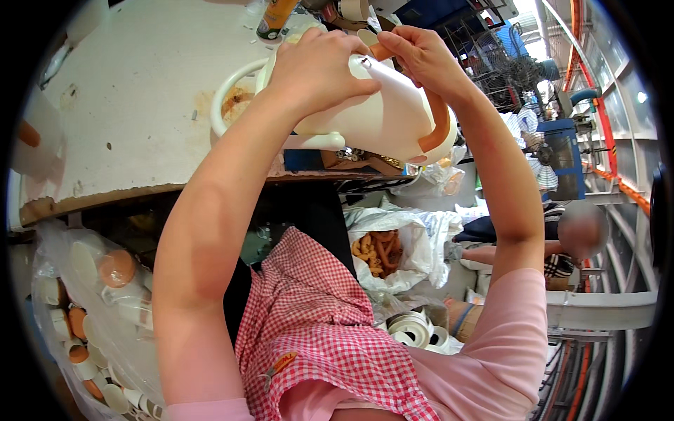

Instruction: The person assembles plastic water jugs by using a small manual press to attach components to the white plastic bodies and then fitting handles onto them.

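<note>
A cream plastic jug-like body (365, 123) lies tilted at the table's right edge. A looped pale handle or tube (222, 98) shows on its left. My left hand (312, 70) grips the body from above, thumb and fingers apart around a small hole with a bit of metal in it. My right hand (421, 59) pinches the upper end of a curved tan handle (438, 119), its fingers closed. The handle's lower end meets the body near its rounded end. Whether its upper end is fixed to the body is hidden by my fingers.
The white worktable (133, 105) has a ragged front edge. An orange can (276, 17) stands at the back. A clear bag of cream and tan parts (91, 309) is at lower left; a white sack (428, 231) of tan pieces sits right of my lap. Another person (519, 231) is at right, near fans.
</note>
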Available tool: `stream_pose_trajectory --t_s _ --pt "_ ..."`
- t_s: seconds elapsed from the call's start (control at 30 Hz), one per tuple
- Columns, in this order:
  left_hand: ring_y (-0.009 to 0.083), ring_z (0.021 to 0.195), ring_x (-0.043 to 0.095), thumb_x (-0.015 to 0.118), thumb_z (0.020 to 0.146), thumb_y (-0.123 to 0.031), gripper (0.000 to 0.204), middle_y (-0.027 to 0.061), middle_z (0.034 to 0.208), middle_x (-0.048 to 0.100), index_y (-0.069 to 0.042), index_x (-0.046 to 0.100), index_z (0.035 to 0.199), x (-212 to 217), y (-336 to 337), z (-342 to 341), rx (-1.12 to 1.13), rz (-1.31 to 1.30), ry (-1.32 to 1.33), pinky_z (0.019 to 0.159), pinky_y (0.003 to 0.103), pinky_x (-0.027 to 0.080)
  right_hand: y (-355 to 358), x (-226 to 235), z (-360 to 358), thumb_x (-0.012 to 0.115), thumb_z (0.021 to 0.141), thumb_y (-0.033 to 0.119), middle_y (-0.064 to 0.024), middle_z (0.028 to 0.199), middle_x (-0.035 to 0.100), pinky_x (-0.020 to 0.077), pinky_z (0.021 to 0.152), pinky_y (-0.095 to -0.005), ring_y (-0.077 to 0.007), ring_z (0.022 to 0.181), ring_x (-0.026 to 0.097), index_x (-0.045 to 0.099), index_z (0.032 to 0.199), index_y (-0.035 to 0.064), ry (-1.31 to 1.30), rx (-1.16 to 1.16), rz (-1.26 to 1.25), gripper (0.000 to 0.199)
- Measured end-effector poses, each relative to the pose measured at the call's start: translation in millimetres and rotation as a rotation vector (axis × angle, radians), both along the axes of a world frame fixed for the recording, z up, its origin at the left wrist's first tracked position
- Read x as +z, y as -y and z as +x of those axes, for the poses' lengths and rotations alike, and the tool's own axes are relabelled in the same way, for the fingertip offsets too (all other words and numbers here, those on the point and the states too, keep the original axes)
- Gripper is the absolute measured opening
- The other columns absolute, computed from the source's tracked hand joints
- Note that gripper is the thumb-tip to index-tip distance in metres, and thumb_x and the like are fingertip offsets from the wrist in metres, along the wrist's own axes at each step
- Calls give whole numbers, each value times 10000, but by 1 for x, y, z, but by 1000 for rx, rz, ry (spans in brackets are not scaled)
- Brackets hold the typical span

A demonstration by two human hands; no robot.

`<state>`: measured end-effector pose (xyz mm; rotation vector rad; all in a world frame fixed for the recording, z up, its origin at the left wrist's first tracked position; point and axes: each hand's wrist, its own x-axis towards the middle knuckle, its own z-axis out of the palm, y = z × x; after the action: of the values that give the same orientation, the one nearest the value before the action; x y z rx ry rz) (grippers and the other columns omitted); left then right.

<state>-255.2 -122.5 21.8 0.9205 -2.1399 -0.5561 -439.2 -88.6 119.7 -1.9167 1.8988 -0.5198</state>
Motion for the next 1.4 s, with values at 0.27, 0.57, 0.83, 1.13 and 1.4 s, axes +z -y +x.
stream_pose_trajectory --t_s 0.27,0.57,0.83,1.13,1.4 --pt "226 1220 558 731 727 -495 517 23 1198 676 -215 718 1161 -9 3 1 48 -25 -62 999 467 455 6 -4 8 576 1005 384 43 687 599 382 452 -223 -24 525 443 660 854 35 36 -67 88 389" --pt "209 1224 538 746 733 -501 521 5 1197 662 -211 714 1164 -4 -1 -1 68 -20 -33 1005 483 440 14 -2 7 593 998 360 -17 861 754 464 522 -274 -81 584 571 657 866 37 -204 117 -43 355" --pt "224 1230 527 759 754 -489 471 1 1211 648 -215 702 1133 -6 -2 5 29 -49 -48 1019 474 412 3 6 33 607 959 437 -84 746 717 520 628 -378 -300 667 669 663 878 76 -628 178 -179 373" --pt "230 1231 537 776 751 -450 426 -15 1188 651 -196 697 1084 -5 -5 -7 30 -94 -59 1011 478 418 -3 3 24 577 950 523 -109 697 681 518 628 -457 -353 680 661 629 845 109 -719 162 -241 430" --pt "263 1031 636 807 676 -376 321 48 951 707 -219 776 955 -21 19 24 43 -102 -226 922 442 473 33 -26 49 613 932 432 -179 770 657 465 626 -498 -411 730 623 636 837 75 -662 266 -338 370"
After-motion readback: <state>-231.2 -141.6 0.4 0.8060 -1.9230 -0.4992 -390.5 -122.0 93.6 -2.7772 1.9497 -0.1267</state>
